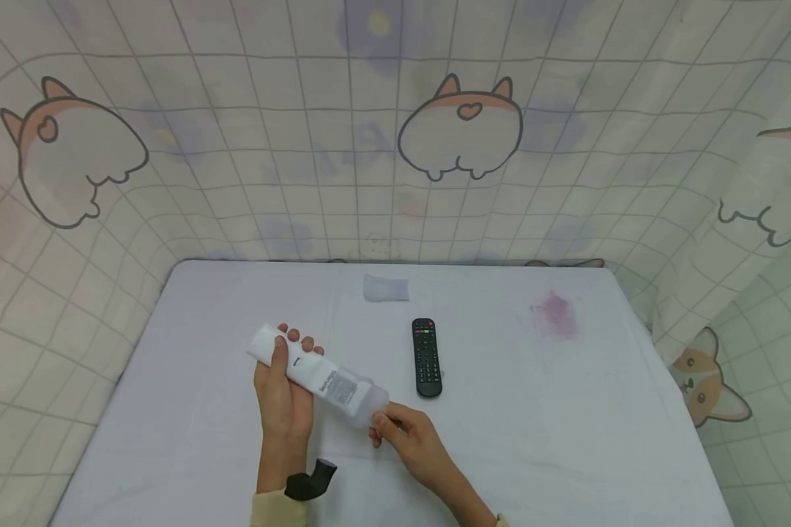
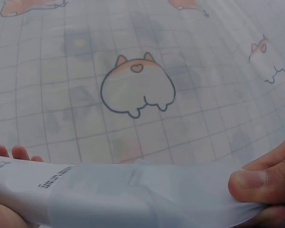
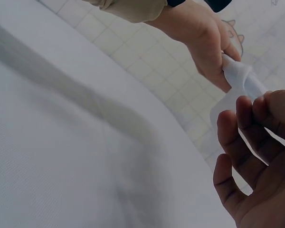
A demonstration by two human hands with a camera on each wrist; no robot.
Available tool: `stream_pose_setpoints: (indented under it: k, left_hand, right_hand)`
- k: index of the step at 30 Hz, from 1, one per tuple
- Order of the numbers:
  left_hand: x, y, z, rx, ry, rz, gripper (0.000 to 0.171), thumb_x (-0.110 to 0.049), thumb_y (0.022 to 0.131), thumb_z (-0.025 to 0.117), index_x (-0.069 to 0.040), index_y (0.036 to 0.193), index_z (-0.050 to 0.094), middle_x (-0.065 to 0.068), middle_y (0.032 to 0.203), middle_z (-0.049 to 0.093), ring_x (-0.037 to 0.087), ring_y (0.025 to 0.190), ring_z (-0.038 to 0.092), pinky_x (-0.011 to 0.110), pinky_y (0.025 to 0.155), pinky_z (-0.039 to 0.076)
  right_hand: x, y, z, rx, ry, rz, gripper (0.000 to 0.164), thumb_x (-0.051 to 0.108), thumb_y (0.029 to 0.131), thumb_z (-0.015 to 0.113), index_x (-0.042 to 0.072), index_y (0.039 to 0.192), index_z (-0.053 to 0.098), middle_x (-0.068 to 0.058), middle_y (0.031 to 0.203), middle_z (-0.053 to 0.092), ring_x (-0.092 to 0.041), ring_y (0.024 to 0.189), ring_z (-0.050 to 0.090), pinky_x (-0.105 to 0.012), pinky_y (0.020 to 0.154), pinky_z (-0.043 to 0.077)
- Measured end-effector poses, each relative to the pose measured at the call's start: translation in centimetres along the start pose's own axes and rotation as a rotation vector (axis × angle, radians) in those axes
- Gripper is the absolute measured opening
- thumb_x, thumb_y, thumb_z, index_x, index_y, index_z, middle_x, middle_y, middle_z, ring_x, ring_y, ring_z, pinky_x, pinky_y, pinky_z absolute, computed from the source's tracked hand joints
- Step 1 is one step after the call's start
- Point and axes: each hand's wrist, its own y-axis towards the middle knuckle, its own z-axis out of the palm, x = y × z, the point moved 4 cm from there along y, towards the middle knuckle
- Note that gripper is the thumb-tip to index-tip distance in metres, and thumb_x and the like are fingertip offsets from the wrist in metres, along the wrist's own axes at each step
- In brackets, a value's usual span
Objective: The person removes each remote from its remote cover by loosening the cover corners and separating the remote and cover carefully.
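My left hand [image 1: 283, 395] grips a white squeeze tube [image 1: 306, 368] by its flat end, thumb across the top and fingertips showing past the far side. A translucent frosted plastic bag [image 1: 372, 402] covers the tube's other end, and grey print shows through it. My right hand [image 1: 411, 443] pinches the loose end of this bag between thumb and fingers. In the left wrist view the bag [image 2: 190, 190] is drawn out toward the right thumb [image 2: 251, 183]. The right wrist view shows the right hand's other fingers [image 3: 232, 137] loosely bent.
A black remote control [image 1: 427, 357] lies on the white-covered table [image 1: 534, 439], right of the tube. A small translucent pouch [image 1: 385, 288] lies near the back edge. A pink stain [image 1: 559, 315] marks the cloth. Patterned curtains [image 1: 270, 146] enclose the back and sides.
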Motion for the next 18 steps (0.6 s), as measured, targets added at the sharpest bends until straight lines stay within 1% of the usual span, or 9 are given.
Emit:
stream_pose_setpoints:
  k: [3,6,8,10,15,18]
  left_hand:
    - [0.2,0.0,0.0,0.01,0.009,-0.014,0.036,-0.024,0.111,0.05,-0.007,0.142,0.043,0.002,0.113,0.051,0.017,0.094,0.056,0.027,0.088,0.057]
    - [0.5,0.1,0.0,0.007,0.02,-0.022,0.038,-0.025,0.11,0.051,-0.008,0.143,0.042,0.002,0.114,0.051,0.017,0.096,0.056,0.026,0.089,0.056]
    - [0.6,0.1,0.0,0.003,0.034,-0.022,0.04,-0.025,0.111,0.05,-0.008,0.144,0.04,0.002,0.115,0.051,0.017,0.097,0.057,0.027,0.089,0.056]
    - [0.8,0.1,0.1,0.005,0.035,-0.025,0.041,-0.025,0.111,0.05,-0.007,0.145,0.038,0.002,0.114,0.051,0.017,0.096,0.057,0.027,0.09,0.056]
    - [1.2,-0.1,0.5,0.049,0.067,-0.015,0.04,-0.025,0.111,0.05,-0.007,0.144,0.038,0.002,0.114,0.05,0.017,0.096,0.057,0.028,0.092,0.055]
    - [1.3,-0.2,0.7,0.057,0.097,-0.004,0.042,-0.025,0.111,0.05,-0.005,0.146,0.037,0.002,0.114,0.05,0.017,0.096,0.058,0.027,0.092,0.056]
  right_hand:
    - [-0.2,0.1,0.0,-0.023,-0.014,0.012,0.028,0.024,0.108,0.057,0.0,0.099,0.069,-0.02,0.093,0.069,-0.006,0.082,0.064,-0.031,0.082,0.057]
    - [-0.6,0.3,0.0,-0.05,-0.04,0.041,0.029,0.028,0.108,0.059,0.003,0.099,0.071,-0.015,0.092,0.071,-0.007,0.083,0.065,-0.027,0.081,0.055]
    - [-0.9,0.4,0.0,-0.068,-0.05,0.065,0.029,0.03,0.107,0.06,0.004,0.1,0.072,-0.013,0.091,0.072,-0.008,0.084,0.066,-0.025,0.081,0.053]
    - [-1.2,0.6,-0.1,-0.081,-0.046,0.081,0.03,0.031,0.106,0.061,0.003,0.103,0.072,-0.014,0.091,0.073,-0.009,0.083,0.067,-0.025,0.081,0.054]
    - [-1.7,0.8,-0.4,-0.104,0.029,0.124,0.031,0.03,0.106,0.063,0.0,0.113,0.066,-0.018,0.098,0.073,-0.012,0.081,0.069,-0.026,0.079,0.057]
    - [-1.7,0.8,-0.5,-0.118,0.095,0.161,0.033,0.03,0.105,0.064,-0.001,0.116,0.06,-0.021,0.101,0.073,-0.013,0.08,0.069,-0.025,0.077,0.056]
